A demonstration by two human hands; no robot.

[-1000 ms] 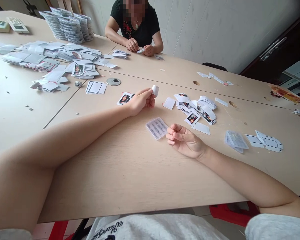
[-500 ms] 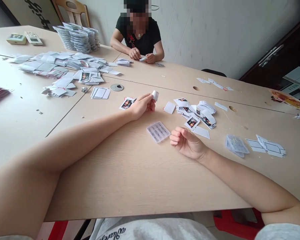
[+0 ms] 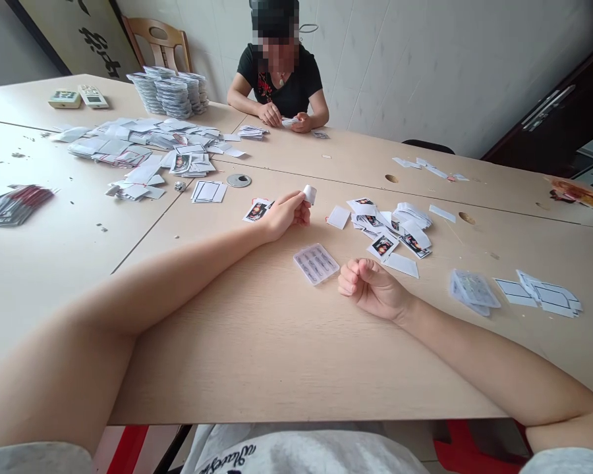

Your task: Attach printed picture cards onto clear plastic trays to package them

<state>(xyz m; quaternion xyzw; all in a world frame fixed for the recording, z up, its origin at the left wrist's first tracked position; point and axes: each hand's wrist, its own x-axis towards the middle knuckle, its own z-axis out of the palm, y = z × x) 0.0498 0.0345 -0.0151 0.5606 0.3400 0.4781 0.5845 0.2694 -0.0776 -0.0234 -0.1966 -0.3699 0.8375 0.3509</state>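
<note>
White roll: pinched at the fingertips and held just off the bench, straight beyond the clear tray.
Left hand: thumb and fingers pressed on the roll, with the forearm laid slantwise across the wood, left of the tray.
Right hand: loosely curled and resting, nothing seen in it. It sits just beside the tray's right edge, and I cannot tell whether it touches.
Clear tray: flat between the two hands, edges askew to the bench's near edge.
Open room: bare wood from the tray to the near edge, crossed only by the forearms.
Printed cards: loose heap beyond the tray to its right. One white card lies apart from it, nearer the roll.
Tray stack: well right of the tray, past the wrist.
Co-worker: seated at the far edge, well beyond the tray, hands together on small papers.
</note>
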